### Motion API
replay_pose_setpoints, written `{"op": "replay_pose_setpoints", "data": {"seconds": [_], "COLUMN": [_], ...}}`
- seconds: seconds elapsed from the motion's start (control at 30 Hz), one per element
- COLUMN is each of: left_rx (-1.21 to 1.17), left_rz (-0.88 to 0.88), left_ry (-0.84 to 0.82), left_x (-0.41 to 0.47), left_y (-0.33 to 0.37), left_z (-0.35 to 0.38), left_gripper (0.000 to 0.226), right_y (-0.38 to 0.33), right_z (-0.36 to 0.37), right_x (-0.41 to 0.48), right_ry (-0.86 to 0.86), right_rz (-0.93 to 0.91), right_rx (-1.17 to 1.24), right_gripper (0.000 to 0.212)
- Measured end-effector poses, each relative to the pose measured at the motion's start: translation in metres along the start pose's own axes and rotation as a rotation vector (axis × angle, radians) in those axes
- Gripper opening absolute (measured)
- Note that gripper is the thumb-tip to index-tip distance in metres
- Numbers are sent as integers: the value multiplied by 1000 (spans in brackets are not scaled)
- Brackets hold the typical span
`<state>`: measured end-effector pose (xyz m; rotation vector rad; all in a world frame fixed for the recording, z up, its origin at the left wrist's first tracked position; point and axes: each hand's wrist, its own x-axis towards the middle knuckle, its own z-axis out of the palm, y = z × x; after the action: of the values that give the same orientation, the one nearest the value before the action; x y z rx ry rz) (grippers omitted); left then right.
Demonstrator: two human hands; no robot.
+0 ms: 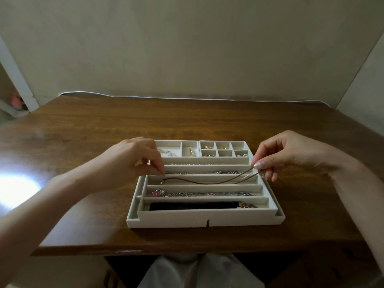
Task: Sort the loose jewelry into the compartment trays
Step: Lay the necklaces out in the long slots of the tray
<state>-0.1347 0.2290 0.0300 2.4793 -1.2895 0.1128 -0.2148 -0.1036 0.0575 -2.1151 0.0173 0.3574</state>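
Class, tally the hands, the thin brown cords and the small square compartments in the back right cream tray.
Hands: 2, left hand and right hand
Thin brown cord: 1
Small square compartments, back right cream tray: 6
Total: 9

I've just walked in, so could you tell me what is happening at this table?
A person holds a brown cord necklace over a long slot of the cream tray. The right hand pinches one end; fingers of the left hand are pinched by the other end, grip unclear. Neighbouring slots hold chains.
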Motion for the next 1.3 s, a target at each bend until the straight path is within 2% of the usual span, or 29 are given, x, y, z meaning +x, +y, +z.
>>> {"op": "replay_pose_setpoints", "data": {"seconds": [0.13, 0.2, 0.27, 0.33, 0.47, 0.53, 0.73, 0.83, 0.9, 1.03, 1.2, 1.3], "left_rx": [62, 72, 57, 38, 47, 26, -47, -161, -166, -88, -106, -139], "left_rz": [119, 153, 154, 142, 137, 109, 65, 113, 124, 68, 56, 94], "left_ry": [-82, -110, -115, -101, -106, -106, -124, -80, -26, -13, -16, 41], "left_x": [-4, -5, -5, -5, -1, 0, 6, 14, 23, 37, 41, 37], "left_y": [-9, -12, -16, -20, -25, -28, -29, -14, -3, 9, 15, 15], "left_z": [7, 8, 8, 10, 13, 14, 12, 7, 9, 25, 31, 31], "left_gripper": [16, 17, 25, 37, 20, 18, 23, 22, 20, 35, 10, 10], "right_y": [1, 4, 7, 9, 14, 17, 19, 20, 20, 18, 17, 15], "right_z": [-4, -7, -11, -16, -24, -24, -18, -16, -15, -13, -10, -7], "right_x": [1, 2, 4, 4, 7, 10, 16, 19, 21, 21, 20, 20], "right_ry": [-72, -108, -154, -213, -312, -342, -334, -303, -298, -318, -321, -328], "right_rz": [-1, -11, -1, 7, -2, -32, -275, -355, -358, -349, -345, -337], "right_rx": [10, 5, -2, -13, -4, 0, 80, 89, 82, 67, 54, 50], "right_gripper": [15, 26, 35, 33, 28, 26, 21, 16, 18, 19, 20, 20]}}
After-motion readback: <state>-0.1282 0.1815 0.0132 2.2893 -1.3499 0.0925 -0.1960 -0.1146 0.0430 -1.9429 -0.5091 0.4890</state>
